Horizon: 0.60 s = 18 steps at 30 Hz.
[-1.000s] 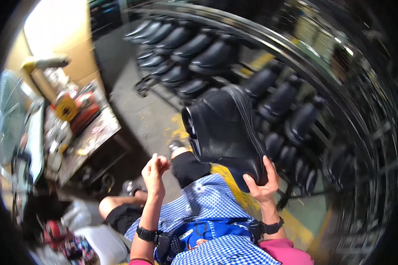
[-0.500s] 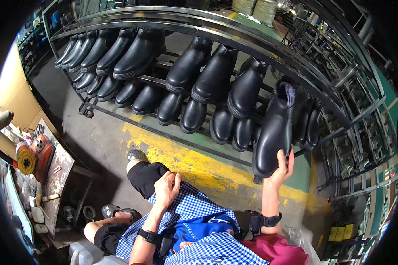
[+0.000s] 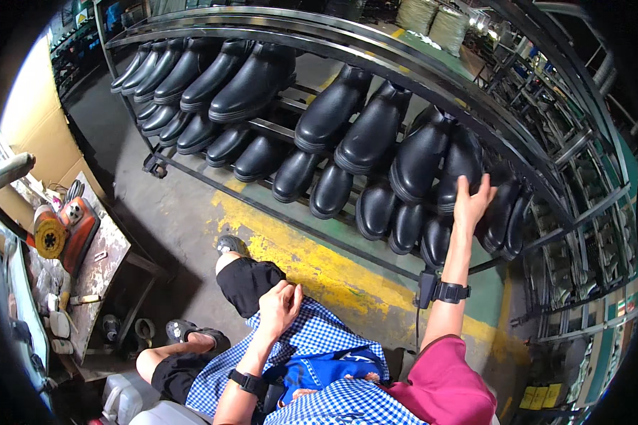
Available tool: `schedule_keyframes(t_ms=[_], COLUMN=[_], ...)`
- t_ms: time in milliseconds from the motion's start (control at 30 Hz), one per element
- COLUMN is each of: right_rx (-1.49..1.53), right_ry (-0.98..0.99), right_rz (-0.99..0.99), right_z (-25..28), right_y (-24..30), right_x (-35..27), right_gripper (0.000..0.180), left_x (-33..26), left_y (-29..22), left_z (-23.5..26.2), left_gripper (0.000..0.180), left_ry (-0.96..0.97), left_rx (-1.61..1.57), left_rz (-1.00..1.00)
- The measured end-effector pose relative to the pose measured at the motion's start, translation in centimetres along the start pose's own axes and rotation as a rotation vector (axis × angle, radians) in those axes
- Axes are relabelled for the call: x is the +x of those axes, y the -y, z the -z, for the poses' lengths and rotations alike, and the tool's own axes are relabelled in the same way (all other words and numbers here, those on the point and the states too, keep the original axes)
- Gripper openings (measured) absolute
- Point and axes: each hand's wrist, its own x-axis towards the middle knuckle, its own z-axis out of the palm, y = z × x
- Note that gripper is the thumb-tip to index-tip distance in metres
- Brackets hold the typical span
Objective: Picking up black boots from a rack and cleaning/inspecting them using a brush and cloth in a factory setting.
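Note:
My right hand (image 3: 473,203) reaches up to the rack, its fingers apart around the front of a black boot (image 3: 465,159). The boot hangs toe down on the upper row; I cannot tell whether the fingertips touch it. Left of it hangs another black boot (image 3: 420,160), and more black boots (image 3: 505,202) hang to its right. My left hand (image 3: 281,307) is closed over the blue checked apron (image 3: 319,333) near my knee. Whatever it may hold is hidden by the curled fingers.
The metal rack (image 3: 319,49) carries two rows of black boots across the front. Another shelving rack (image 3: 588,234) stands at the right. To the left, a worn workbench (image 3: 106,283) bears an orange tool with a yellow disc (image 3: 51,238). A cardboard sheet (image 3: 42,127) stands behind it.
The boot that my right hand held in front of the rack now hangs on the upper row, and the fingers have spread off it. My left hand stays closed near my knee.

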Motion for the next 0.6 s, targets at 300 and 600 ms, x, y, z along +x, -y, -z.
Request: schedule_keyframes(t_ms=[300, 600], right_rx=[0.522, 0.584], right_ry=[0.23, 0.472], right_rz=[-0.032, -0.426], right_z=[-1.5, -6.3], right_y=[1.9, 5.8], right_x=[0.6, 2.6], right_gripper=[0.056, 0.063], left_x=[-0.3, -0.7], left_y=[0.2, 0.6], left_z=[0.1, 0.0], left_gripper=[0.026, 0.026], left_ry=[0.004, -0.018], left_rx=[0.013, -0.029], left_rz=[0.002, 0.018])
